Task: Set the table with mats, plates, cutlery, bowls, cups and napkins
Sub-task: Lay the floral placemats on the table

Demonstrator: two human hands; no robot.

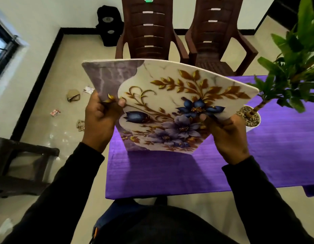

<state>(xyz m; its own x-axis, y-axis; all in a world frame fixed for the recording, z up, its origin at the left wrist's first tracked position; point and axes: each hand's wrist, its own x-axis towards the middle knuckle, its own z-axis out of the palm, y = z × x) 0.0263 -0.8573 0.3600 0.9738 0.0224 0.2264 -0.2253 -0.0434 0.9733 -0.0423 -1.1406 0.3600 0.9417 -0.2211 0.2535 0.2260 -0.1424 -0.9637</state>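
A stiff rectangular mat printed with gold leaves and blue-violet flowers on white and purple marbling point(170, 103) is held tilted above the near left part of the purple-clothed table point(187, 173). The left hand point(100, 118) is curled round its left edge, thumb on the printed face; the right hand point(226, 136) is clamped likewise on its right edge. A white potted plant point(251, 118) is seen just beside the right hand. Two brown plastic chairs point(149, 32) are ranged beyond the table's far edge.
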